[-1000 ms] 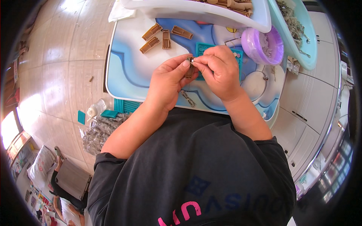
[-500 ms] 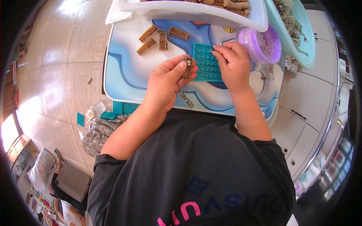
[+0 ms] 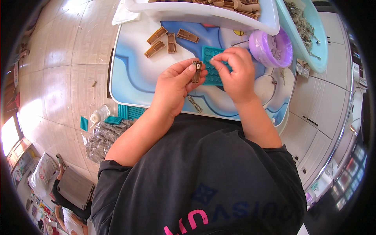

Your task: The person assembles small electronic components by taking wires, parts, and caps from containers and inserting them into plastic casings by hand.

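Note:
My left hand [image 3: 172,84] grips a narrow brown plastic housing [image 3: 197,73], held upright between thumb and fingers. Its hollow side faces up, and some shiny metal shows inside. My right hand [image 3: 239,74] is closed in a pinch just to the right of it. Whatever the pinch holds is too small to make out. Beneath the right hand lies a teal tray [image 3: 210,79] with rows of round dimples, partly covered by the fingers. Several similar loose brown housings [image 3: 171,43] lie on the table beyond my left hand.
A white bin [image 3: 203,16] of brown parts stands at the table's far side. Right of it are a purple bowl [image 3: 257,45] with small pale pieces and a light-blue basin [image 3: 320,47] of greyish parts. A slim metal tool [image 3: 194,104] lies near the table's front edge.
My right hand has moved left from over the teal tray's right side, closer to the housing. The left hand keeps its hold on the housing.

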Motion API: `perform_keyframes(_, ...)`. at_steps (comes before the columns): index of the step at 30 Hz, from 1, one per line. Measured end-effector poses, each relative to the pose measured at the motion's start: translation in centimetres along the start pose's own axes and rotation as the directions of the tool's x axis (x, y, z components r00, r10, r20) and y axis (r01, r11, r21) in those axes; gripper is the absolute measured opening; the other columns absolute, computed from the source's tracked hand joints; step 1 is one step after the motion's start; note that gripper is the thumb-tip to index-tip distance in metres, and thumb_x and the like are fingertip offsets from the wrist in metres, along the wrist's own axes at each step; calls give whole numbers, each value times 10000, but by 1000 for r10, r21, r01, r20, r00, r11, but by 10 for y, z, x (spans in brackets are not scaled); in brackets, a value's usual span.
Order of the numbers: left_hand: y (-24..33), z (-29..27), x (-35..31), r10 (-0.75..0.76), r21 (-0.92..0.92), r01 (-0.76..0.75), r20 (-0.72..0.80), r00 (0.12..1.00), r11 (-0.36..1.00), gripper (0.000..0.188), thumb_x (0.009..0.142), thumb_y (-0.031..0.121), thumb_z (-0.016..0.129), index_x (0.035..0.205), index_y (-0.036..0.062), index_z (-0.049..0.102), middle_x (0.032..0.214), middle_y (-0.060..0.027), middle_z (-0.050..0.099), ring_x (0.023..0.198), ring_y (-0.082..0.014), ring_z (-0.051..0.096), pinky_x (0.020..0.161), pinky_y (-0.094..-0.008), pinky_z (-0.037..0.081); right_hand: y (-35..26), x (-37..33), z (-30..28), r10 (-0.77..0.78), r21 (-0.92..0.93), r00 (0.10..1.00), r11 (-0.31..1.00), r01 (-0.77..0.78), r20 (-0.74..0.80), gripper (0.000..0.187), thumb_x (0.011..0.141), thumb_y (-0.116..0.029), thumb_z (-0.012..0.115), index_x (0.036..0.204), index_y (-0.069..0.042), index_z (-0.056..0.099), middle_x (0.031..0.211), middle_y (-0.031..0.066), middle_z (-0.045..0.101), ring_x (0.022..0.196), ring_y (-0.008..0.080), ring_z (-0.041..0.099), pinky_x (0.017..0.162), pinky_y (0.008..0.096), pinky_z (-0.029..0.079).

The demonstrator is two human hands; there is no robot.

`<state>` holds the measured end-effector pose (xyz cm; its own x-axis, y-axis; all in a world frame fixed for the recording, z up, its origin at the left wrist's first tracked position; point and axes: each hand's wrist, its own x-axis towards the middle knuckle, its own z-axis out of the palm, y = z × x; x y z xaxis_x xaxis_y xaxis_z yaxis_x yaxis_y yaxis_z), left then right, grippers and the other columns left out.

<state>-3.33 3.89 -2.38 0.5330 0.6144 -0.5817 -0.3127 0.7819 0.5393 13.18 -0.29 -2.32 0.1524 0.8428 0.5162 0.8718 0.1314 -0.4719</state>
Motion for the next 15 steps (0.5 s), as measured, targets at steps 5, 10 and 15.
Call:
perform_keyframes(5, -1, -2, 0, -2, 1, 2, 22, 1000, 1000, 268, 923, 90, 511, 1140, -66, 522, 985, -116, 615, 866, -170, 609, 811, -298, 517, -13, 0, 9, -41, 162, 998, 986, 34, 41, 160, 637, -73, 725, 718, -71, 587, 752, 69, 566, 716, 263, 543, 633, 365, 422)
perform_keyframes(10, -3, -1, 0, 11, -15, -10, 8, 1000, 1000, 273, 925, 89, 505, 1147, -70, 517, 969, -110, 611, 849, -164, 604, 818, -299, 514, -15, -2, 12, -30, 210, 998, 978, 19, 51, 158, 639, -65, 721, 722, -61, 586, 753, 74, 568, 715, 269, 540, 636, 371, 431)
perform_keyframes(15, -5, -1, -1, 26, -23, -26, -26, 999, 999, 284, 917, 95, 528, 1148, -69, 515, 994, -113, 602, 878, -169, 594, 825, -303, 506, -19, -4, 16, 13, 268, 995, 963, -38, 95, 120, 681, -23, 696, 764, -34, 611, 784, 79, 574, 740, 250, 535, 657, 331, 436)
